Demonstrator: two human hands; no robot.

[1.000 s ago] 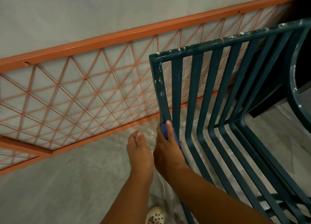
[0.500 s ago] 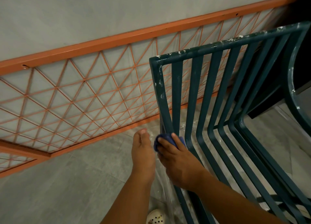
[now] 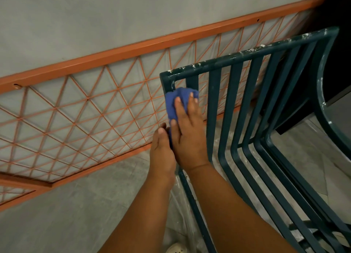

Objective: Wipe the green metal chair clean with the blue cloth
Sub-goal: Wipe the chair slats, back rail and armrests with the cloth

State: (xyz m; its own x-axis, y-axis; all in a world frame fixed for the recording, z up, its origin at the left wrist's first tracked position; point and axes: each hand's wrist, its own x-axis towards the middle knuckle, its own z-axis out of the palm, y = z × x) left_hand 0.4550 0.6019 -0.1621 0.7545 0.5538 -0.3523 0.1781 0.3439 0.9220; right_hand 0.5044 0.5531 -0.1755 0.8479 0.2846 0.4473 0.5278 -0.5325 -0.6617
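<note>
The green metal chair with slatted back and seat fills the right half of the view; white specks dot its top rail. My right hand presses the blue cloth flat against the chair's leftmost upright, just below the top left corner. My left hand sits close beside it on the outer side of that upright, fingers together, touching the cloth's lower edge; what it grips is hidden.
An orange metal lattice panel leans along the grey wall behind the chair. Clear plastic sheeting lies on the grey tiled floor under the chair. A white shoe shows at the bottom edge.
Both hands have moved up the chair's left upright, from near the seat bend to just under the top corner, with the cloth carried along.
</note>
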